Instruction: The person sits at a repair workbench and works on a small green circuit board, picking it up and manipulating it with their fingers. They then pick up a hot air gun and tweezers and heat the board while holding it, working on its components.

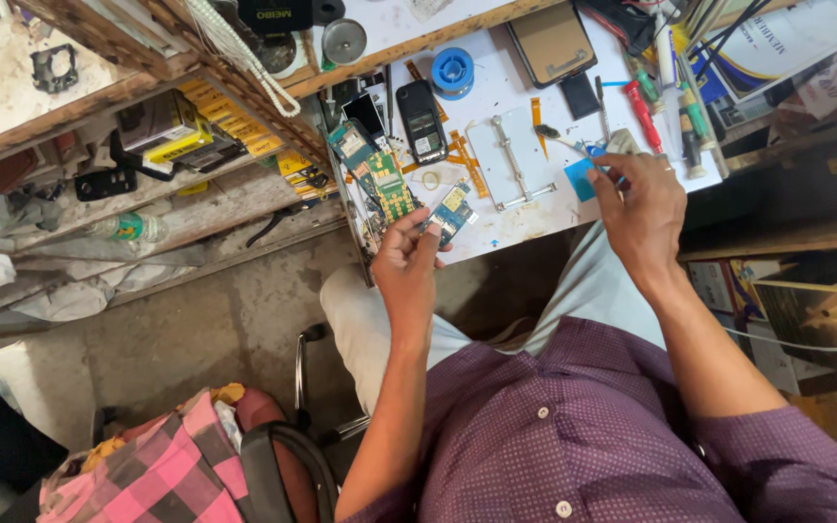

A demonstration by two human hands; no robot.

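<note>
Left hand (407,263), centre of the frame, has its grip closed on a small blue circuit board (451,211), thumb and fingers pinching its lower edge, board held just over the near edge of the white worktop (535,218). Right hand (639,208), right of centre, fingers curled shut around a slim brush-like tool (559,138) whose tip points up and left across the worktop; a small blue square pad (578,179) sits just under those fingers. Between the hands lies a metal board holder (511,160). Left of the held board, a green circuit board (385,184) rests on the worktop edge. Above it, a black keypad phone (421,121) lies flat, and higher still a blue roll of tape (453,71). Top centre, a brown flat rectangular case (552,44). Upper right, red- and green-handled screwdrivers (643,114) lie together. Upper left, a yellow box (181,145) sits on the wooden shelf (79,111).
</note>
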